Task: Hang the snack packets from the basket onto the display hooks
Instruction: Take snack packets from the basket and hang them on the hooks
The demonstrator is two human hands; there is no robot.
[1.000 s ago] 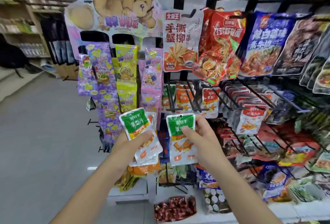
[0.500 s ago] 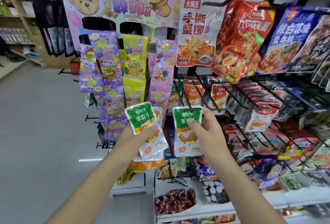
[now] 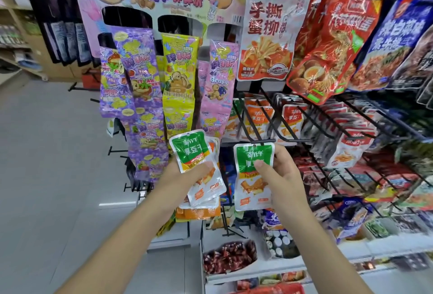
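Observation:
My right hand (image 3: 280, 176) pinches a single green-and-white snack packet (image 3: 250, 190), thumb on its front. The packet's top edge is at the tip of a black display hook (image 3: 256, 141); its hang hole sits right at the hook end. My left hand (image 3: 185, 176) grips a fanned stack of the same green-topped packets (image 3: 191, 151), held just left of the rack. Orange-topped packets (image 3: 260, 115) hang further back on the same row of hooks. No basket is in view.
Long purple, yellow and pink candy strips (image 3: 178, 87) hang at the left under a teddy-bear sign. Large snack bags (image 3: 264, 33) hang above. Rows of black hooks with packets (image 3: 351, 146) fill the right. Bins of goods (image 3: 229, 258) sit below. Grey aisle floor lies left.
The view has closed in on the rack. My right hand has lifted its packet up to the hook tip. My left hand has risen slightly with its stack.

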